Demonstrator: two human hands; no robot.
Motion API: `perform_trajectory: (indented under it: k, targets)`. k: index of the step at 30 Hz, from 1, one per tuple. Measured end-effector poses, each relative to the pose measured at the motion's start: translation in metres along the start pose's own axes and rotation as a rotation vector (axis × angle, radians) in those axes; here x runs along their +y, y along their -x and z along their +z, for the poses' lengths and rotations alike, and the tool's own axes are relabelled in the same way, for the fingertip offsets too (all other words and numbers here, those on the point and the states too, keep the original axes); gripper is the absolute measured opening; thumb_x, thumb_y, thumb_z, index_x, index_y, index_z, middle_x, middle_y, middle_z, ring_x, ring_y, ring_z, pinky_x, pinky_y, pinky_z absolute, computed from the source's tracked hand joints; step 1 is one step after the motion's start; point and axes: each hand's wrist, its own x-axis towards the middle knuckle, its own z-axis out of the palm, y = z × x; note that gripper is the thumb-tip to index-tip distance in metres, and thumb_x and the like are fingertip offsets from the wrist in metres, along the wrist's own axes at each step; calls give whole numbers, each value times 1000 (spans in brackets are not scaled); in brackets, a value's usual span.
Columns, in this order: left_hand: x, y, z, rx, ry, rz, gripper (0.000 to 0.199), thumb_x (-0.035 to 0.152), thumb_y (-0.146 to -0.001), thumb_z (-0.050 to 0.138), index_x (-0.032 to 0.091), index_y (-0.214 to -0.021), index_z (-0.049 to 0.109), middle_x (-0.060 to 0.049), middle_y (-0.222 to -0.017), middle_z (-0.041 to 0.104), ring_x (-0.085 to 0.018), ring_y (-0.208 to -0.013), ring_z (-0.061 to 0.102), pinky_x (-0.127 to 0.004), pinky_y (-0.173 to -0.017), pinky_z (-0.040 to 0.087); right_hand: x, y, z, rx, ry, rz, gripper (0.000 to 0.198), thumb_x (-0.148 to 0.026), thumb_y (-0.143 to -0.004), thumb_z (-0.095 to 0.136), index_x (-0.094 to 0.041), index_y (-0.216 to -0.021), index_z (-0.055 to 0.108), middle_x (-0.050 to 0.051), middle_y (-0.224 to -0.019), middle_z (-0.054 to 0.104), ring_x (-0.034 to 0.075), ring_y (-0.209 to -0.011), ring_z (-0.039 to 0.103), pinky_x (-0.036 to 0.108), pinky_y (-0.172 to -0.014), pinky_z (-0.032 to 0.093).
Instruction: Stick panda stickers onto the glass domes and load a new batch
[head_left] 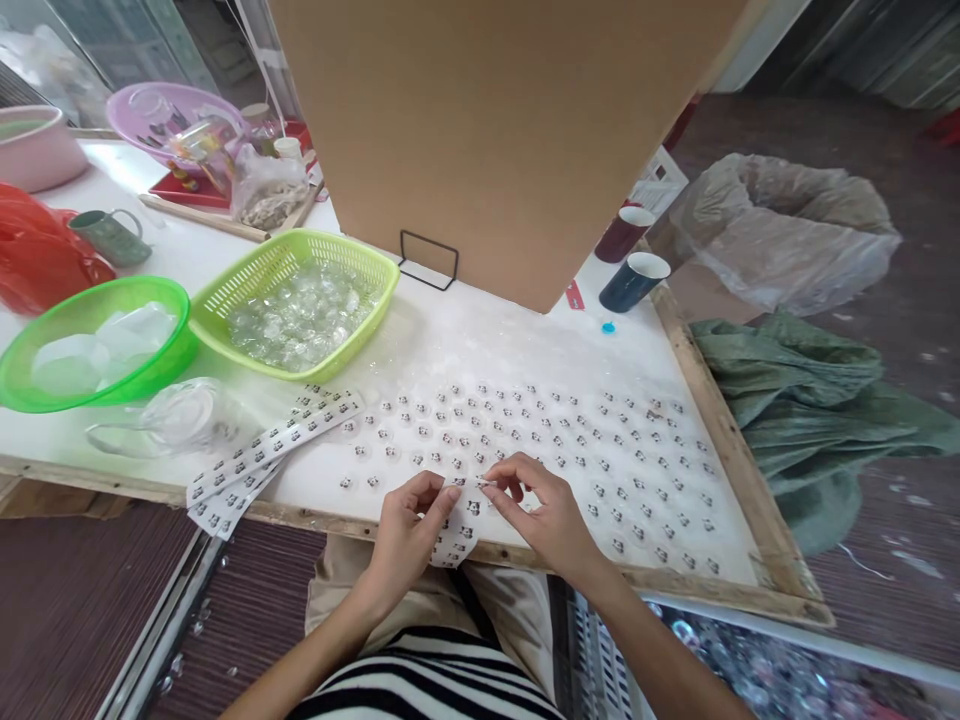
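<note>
My left hand (412, 525) pinches a white sticker strip (455, 545) printed with small black panda-like figures. The strip hangs down over the table's front edge. Close to its upper end, my right hand (541, 508) has thumb and forefinger pressed together on a small sticker (484, 484), at or just off the strip. Spread over the white tabletop around both hands are many small clear round pieces (555, 436), each with a like figure on it. More sticker strips (274, 445) lie crossed to the left, partly over the front edge.
A yellow-green basket (360, 330) of clear pieces stands back left, beside a green bowl (174, 340) and a clear lidded cup (187, 412). A large cardboard box (480, 150) blocks the back. Two dark cups (630, 285) stand right, near the wooden edge (739, 470).
</note>
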Motion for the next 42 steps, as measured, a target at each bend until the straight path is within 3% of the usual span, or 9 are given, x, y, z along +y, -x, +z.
perform_trajectory:
  k: [4,10,16,21,26,30,33,36,42]
  targets:
    - [1,0,1,14,-7,-12,33,44,-89,62,16,-71,54,5,-61,43,-10,-56,39,-20,-52,31,-5,-2,-6,60,-11,-67,11,-29,-93,58,-24,-83,60,1,-78,60,16,-70,51,33,-71,42]
    - [-1,1,0,16,-39,-11,35,47,-88,60,17,-71,54,5,-61,43,-10,-56,39,-20,-53,32,-4,-8,-4,32,28,20,6,-29,-88,62,-26,-94,62,1,-80,59,17,-70,51,35,-72,42]
    - [-3,0,0,24,-54,-11,36,45,-90,60,17,-69,52,5,-60,41,-10,-56,37,-21,-52,30,-6,-7,-6,4,8,7,9,-29,-89,60,-25,-81,61,1,-77,57,18,-73,51,35,-72,41]
    - [-2,0,2,21,-83,-5,38,44,-90,59,17,-66,47,5,-59,35,-10,-56,33,-21,-52,28,-11,-11,-8,139,-142,57,7,-32,-91,58,-25,-90,60,1,-79,57,17,-74,50,33,-71,42]
    - [-2,0,2,9,-102,16,41,46,-88,60,18,-62,44,5,-58,36,-10,-55,33,-21,-51,28,-15,-21,8,-43,-269,145,37,-31,-86,64,-26,-119,48,1,-92,64,18,-84,58,35,-83,45]
    - [-5,-1,-1,17,-114,6,43,48,-87,61,18,-61,45,5,-57,37,-10,-54,34,-21,-51,28,-13,-25,12,-31,-352,151,39,-31,-85,63,-26,-118,42,0,-87,63,17,-82,58,36,-84,45]
    - [-7,-1,-2,5,-129,15,42,48,-88,60,18,-62,46,5,-57,38,-10,-54,35,-21,-51,29,-8,-27,10,-89,-329,191,43,-32,-85,64,-26,-120,39,2,-95,66,18,-86,59,38,-88,43]
    - [-9,-1,-2,-11,-156,27,40,48,-88,59,18,-63,48,4,-57,41,-11,-55,37,-21,-52,30,-5,-28,10,-133,-363,235,43,-33,-84,64,-25,-119,39,0,-88,66,18,-84,59,37,-85,43]
    - [-9,-2,-3,-13,-178,32,41,48,-89,58,18,-62,47,4,-56,39,-11,-54,36,-21,-52,29,-15,-29,7,-22,-458,168,39,-32,-84,65,-26,-112,40,-2,-79,60,17,-77,57,35,-78,45]
